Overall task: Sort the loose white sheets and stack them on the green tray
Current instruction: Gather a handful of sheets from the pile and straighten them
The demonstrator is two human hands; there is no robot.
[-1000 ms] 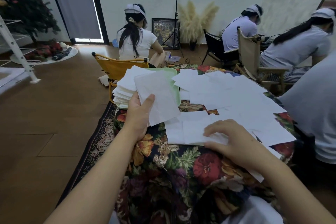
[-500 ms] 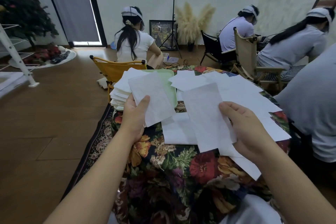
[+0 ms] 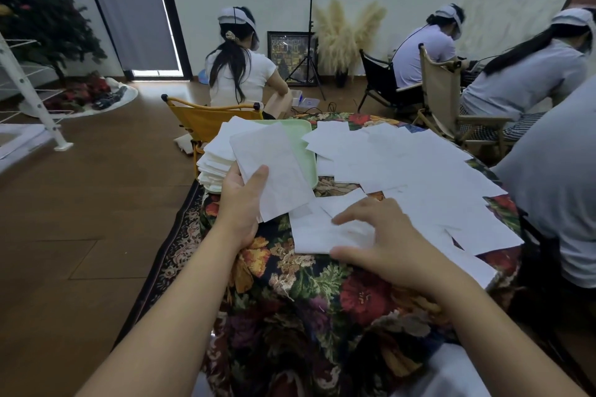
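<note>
My left hand [image 3: 243,200] grips a few white sheets [image 3: 274,167] by their lower edge and holds them upright over the near side of the green tray [image 3: 310,151]. A thick stack of white sheets [image 3: 216,160] lies on the tray's left part and overhangs it. Many loose white sheets [image 3: 406,164] are spread over the floral tablecloth. My right hand [image 3: 387,235] is low over the table, its fingers spread and touching a loose sheet [image 3: 314,229] near the table's front; the fingertips are blurred.
The table with its floral cloth [image 3: 322,300] ends just left of the tray. A yellow folding chair [image 3: 206,119] stands behind it. A person in grey [image 3: 554,171] sits close at the right edge. Other people sit further back.
My right hand lifted a sheet off the table, brought it toward the left hand, and has come back down onto another loose sheet without it. My left hand keeps holding its sheets.
</note>
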